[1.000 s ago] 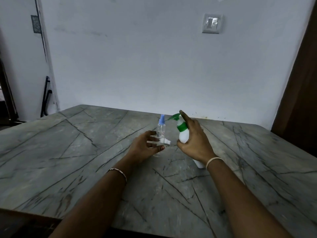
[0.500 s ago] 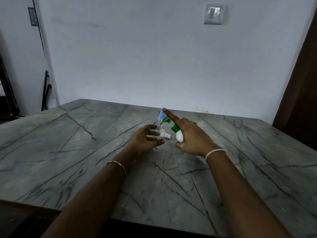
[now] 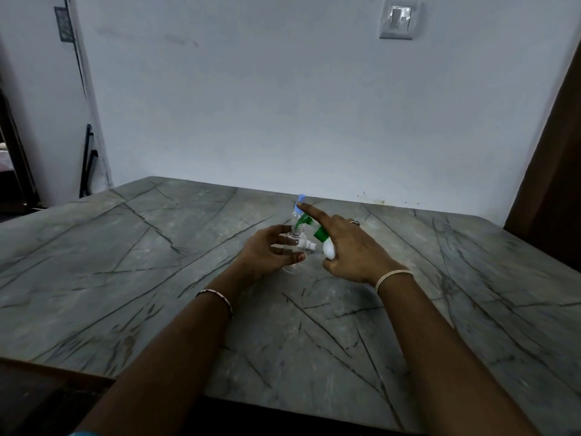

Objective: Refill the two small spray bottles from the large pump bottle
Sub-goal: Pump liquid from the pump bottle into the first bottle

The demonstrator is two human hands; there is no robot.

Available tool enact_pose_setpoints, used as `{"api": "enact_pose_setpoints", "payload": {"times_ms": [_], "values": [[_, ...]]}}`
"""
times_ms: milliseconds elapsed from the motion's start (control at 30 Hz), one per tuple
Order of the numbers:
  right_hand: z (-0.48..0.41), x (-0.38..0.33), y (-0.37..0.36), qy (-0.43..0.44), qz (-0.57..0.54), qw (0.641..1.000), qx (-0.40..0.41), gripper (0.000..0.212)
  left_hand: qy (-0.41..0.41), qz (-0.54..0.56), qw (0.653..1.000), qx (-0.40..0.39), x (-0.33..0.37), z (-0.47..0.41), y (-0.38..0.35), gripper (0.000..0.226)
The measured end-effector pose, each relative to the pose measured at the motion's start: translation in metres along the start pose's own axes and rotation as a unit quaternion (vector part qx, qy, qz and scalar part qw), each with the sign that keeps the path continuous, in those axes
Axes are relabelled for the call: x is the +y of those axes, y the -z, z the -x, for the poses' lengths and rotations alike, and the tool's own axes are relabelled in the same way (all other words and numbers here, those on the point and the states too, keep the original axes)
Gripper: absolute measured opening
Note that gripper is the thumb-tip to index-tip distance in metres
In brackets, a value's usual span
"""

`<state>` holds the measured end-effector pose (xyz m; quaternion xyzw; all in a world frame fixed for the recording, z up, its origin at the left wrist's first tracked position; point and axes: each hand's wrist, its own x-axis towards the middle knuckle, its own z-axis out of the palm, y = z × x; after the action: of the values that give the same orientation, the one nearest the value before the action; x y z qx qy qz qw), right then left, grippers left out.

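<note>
My left hand (image 3: 267,253) grips a small clear spray bottle (image 3: 294,243) with its cap off and neck open. A white spray head (image 3: 306,245) lies by its fingers. My right hand (image 3: 349,247) holds the white pump bottle (image 3: 328,250) with the green pump (image 3: 309,226), tilted left so the nozzle sits over the open neck. Its index finger lies stretched along the pump top. Behind them stands a second small bottle with a blue cap (image 3: 299,204), mostly hidden.
Everything sits on a grey veined stone table (image 3: 157,278) pushed against a pale wall. A light switch (image 3: 396,19) is on the wall. A dark brown door panel (image 3: 553,152) stands at the right, and the table's near edge runs along the bottom.
My right hand has tilted the pump bottle from upright over to the left, bringing the nozzle to the small bottle's neck. Its index finger now stretches along the pump. My left hand stayed put.
</note>
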<state>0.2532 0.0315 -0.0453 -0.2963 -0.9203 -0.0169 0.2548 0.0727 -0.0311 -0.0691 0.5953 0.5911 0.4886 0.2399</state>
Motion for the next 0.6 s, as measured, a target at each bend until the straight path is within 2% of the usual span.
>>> {"api": "enact_pose_setpoints", "payload": {"times_ms": [233,367,600], "values": [[-0.003,-0.001,-0.001,-0.002,-0.003,1.0,-0.009,0.098,-0.014,-0.024,0.999,0.02,0.0,0.0,-0.001,0.065],[-0.005,-0.002,0.0,0.001,-0.004,1.0,-0.023,0.103,-0.012,-0.025,0.999,0.021,0.0,0.0,-0.001,0.059],[-0.004,-0.011,0.004,0.011,0.006,0.999,-0.038,0.118,0.003,-0.019,1.0,0.007,-0.001,-0.002,0.0,0.065]]}}
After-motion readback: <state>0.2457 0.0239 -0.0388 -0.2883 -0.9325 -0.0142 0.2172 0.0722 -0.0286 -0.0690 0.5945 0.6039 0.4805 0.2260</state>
